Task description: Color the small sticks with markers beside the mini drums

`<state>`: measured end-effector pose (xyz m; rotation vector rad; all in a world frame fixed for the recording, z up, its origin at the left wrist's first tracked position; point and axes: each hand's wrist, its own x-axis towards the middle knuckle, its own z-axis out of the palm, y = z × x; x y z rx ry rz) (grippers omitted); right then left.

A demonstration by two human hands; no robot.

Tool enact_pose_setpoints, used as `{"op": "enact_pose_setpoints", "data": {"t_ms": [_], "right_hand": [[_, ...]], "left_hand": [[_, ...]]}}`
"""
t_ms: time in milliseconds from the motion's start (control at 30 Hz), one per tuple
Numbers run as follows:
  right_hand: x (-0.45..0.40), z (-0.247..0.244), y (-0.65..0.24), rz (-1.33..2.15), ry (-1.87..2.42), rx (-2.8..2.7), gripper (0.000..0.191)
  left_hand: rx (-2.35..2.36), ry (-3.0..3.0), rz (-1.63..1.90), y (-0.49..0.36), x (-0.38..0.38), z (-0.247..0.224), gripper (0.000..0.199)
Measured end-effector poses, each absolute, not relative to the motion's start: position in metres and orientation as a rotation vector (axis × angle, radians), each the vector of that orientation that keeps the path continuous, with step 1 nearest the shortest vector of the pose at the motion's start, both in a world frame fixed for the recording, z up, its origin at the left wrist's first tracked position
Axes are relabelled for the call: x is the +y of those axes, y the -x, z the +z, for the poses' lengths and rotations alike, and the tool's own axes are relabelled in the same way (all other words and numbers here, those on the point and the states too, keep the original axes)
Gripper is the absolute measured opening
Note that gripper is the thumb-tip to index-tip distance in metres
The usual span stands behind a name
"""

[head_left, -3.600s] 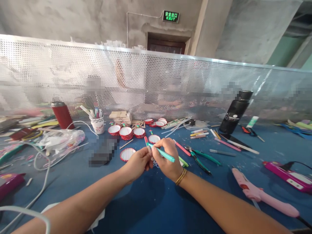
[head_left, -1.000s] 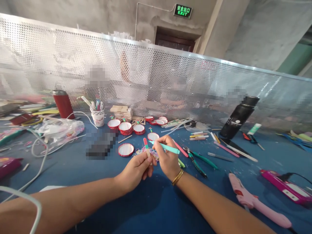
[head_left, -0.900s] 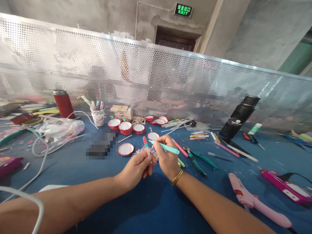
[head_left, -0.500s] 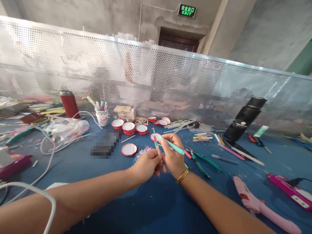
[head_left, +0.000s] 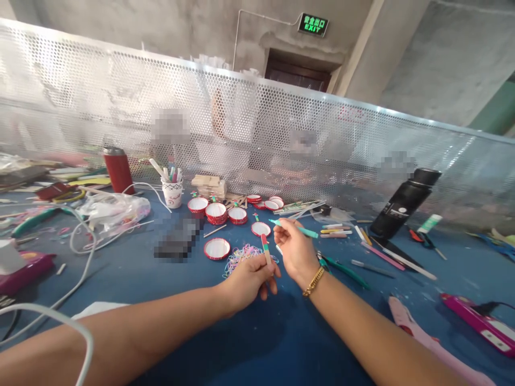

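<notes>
My left hand (head_left: 251, 276) is closed on a flat wooden craft stick (head_left: 266, 251), held upright, its upper part coloured red and green. Pinched in my right hand (head_left: 295, 249) is a teal marker pen (head_left: 308, 232), its tip pointing left and apart from the stick. A small white piece shows below the right fingers; I cannot make out what it is. Just beyond the stick lies a round white disc with a red rim (head_left: 261, 229). Colourful small rubber bands (head_left: 243, 257) are heaped beside my left hand, near another red-rimmed disc (head_left: 216, 249).
Stacked red-rimmed discs (head_left: 216, 212) stand farther back, near a paper cup of pens (head_left: 172, 193). Green-handled pliers (head_left: 346, 271) lie right of my right hand. A pink glue gun (head_left: 426, 338), a black bottle (head_left: 404, 203) and a white cable (head_left: 82, 327) are also around.
My right hand has moved right, away from the craft stick, and the marker with it. The stick stays in my left hand. The view has shifted slightly.
</notes>
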<state>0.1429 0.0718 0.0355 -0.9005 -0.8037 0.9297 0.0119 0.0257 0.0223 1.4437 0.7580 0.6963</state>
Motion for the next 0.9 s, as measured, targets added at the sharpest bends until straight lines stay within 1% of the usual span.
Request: {"op": "enact_pose_setpoints", "data": {"t_ms": [133, 333, 467, 600, 700, 800, 900], "right_hand": [[0.073, 0.034, -0.143, 1.067, 0.938, -0.689, 0.021], [0.064, 0.029, -0.151, 1.033, 0.992, -0.830, 0.021], [0.056, 0.017, -0.154, 0.945, 1.029, -0.901, 0.019], [0.044, 0.007, -0.157, 0.744, 1.077, -1.061, 0.014], [0.033, 0.009, -0.159, 0.641, 1.110, -1.172, 0.014], [0.023, 0.015, -0.160, 0.601, 1.064, -1.268, 0.015], [0.015, 0.016, -0.160, 0.535, 1.011, -1.437, 0.011]], "left_hand": [[0.813, -1.425, 0.686, -0.010, 0.025, 0.026, 0.025], [0.833, -1.414, 0.657, -0.011, 0.023, 0.028, 0.022], [0.842, -1.410, 0.661, -0.012, 0.024, 0.025, 0.022], [0.856, -1.409, 0.645, -0.011, 0.024, 0.023, 0.022], [0.852, -1.412, 0.637, -0.011, 0.024, 0.021, 0.024], [0.850, -1.404, 0.625, -0.010, 0.024, 0.022, 0.024], [0.853, -1.392, 0.625, -0.010, 0.024, 0.024, 0.024]]}}
